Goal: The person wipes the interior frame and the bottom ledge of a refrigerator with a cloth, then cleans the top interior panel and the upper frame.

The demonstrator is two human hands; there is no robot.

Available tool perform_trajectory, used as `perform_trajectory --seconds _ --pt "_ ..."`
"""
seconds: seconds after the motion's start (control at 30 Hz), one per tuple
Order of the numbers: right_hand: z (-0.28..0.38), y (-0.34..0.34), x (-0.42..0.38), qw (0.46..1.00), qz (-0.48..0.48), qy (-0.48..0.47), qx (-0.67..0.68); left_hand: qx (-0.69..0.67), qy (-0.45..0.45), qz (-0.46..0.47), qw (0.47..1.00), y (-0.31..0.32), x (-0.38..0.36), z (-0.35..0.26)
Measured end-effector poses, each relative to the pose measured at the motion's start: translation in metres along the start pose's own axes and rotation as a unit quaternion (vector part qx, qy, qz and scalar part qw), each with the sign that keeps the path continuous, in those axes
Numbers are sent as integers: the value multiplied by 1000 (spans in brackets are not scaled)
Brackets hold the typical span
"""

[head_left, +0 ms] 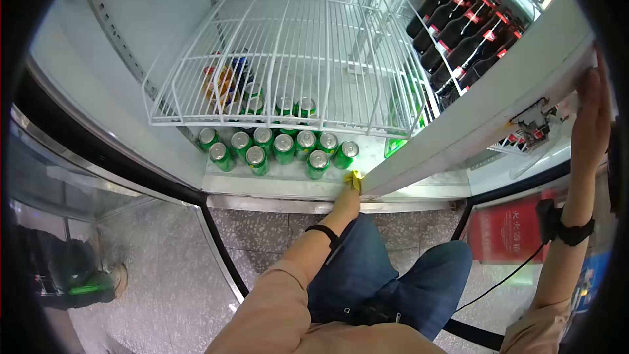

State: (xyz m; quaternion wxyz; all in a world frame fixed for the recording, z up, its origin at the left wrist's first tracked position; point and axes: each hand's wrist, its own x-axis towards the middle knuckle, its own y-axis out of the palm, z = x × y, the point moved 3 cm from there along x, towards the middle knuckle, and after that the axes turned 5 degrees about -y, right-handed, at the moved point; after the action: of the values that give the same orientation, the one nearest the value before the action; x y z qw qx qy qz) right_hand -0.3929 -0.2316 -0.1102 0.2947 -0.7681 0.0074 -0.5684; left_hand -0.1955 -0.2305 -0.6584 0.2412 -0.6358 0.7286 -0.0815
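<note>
My left hand (348, 200) is low at the front sill of a drinks fridge, closed on a yellow cloth (356, 179) at the foot of the white centre post (452, 121). Only a small part of the cloth shows. Just beyond it stand several green drink cans (284, 147) on the fridge floor, upright with silver tops. My right hand (591, 118) is raised at the far right, its fingers stretched out and resting against the upper part of the post. Nothing shows in that hand.
A white wire shelf (288, 59) hangs over the cans. Behind them are orange and blue packages (228, 82). Dark bottles with red caps (465, 33) lie on the right-hand rack. Glass doors stand open on both sides; a red box (508, 233) shows through the right one.
</note>
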Motion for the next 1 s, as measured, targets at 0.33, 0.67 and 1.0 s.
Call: perform_trajectory --seconds 0.33,0.67,1.0 --pt "1 2 2 998 -5 -57 -16 15 4 -124 992 -9 -17 -20" --pt "-6 1 1 999 20 -45 -10 425 227 -46 875 -1 -7 21" --pt "-33 0 -15 999 4 26 27 502 79 -87 857 -144 -51 103"
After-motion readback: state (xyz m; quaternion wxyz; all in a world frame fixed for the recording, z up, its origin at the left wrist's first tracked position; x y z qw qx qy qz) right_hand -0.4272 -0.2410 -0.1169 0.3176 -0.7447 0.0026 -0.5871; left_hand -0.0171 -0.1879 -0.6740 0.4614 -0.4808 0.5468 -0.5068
